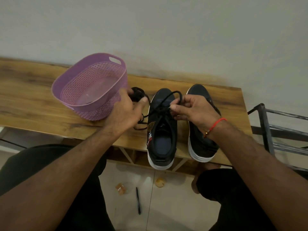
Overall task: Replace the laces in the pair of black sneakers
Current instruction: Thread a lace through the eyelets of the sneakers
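Note:
Two black sneakers with white soles stand side by side on a wooden bench [33, 100], toes pointing away from me. The left sneaker [162, 130] has a black lace [160, 110] across its upper eyelets. My right hand [193, 109] pinches a loop of that lace above the shoe's toe. The right sneaker [200, 140] lies partly under my right wrist. My left hand [126, 109] grips a bundle of black lace [137, 94] lying on the bench between the basket and the left sneaker.
A purple perforated plastic basket [66, 80] stands on the bench at the left, touching my left hand. A dark metal rack [270, 130] stands to the right of the bench. On the tiled floor below lie a black pen [138, 200] and small scraps.

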`<action>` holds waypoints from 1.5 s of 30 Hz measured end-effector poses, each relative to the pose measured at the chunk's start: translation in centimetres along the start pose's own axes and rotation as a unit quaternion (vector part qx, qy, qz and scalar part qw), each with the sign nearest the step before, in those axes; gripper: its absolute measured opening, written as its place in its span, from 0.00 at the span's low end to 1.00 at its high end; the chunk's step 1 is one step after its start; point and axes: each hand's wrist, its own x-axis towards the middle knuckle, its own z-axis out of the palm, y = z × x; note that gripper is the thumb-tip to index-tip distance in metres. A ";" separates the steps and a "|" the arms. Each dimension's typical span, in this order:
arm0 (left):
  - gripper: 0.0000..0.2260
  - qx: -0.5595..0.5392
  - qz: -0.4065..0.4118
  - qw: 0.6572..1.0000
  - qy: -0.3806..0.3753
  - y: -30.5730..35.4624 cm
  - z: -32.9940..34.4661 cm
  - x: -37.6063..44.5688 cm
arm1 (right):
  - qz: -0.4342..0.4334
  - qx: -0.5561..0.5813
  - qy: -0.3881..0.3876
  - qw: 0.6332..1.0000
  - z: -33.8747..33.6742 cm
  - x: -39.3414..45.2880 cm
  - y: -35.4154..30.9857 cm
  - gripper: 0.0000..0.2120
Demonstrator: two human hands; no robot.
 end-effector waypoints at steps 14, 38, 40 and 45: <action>0.10 -0.288 -0.112 0.951 -0.003 0.8 5.0 -0.1 | -0.012 -0.003 0.028 1.000 0.2 -0.1 0.2 0.06; 0.02 -0.149 -0.006 0.984 0.098 -1.8 2.4 0.3 | 0.053 0.039 0.077 0.995 -2.5 -0.6 -0.1 0.06; 0.06 -0.251 -0.004 0.966 0.055 -0.8 2.2 0.1 | 0.030 0.085 0.071 0.993 -2.1 -0.9 -0.7 0.03; 0.09 -0.323 0.105 0.940 0.021 1.0 2.3 -0.4 | -0.020 0.013 0.111 0.994 0.4 0.5 -0.6 0.08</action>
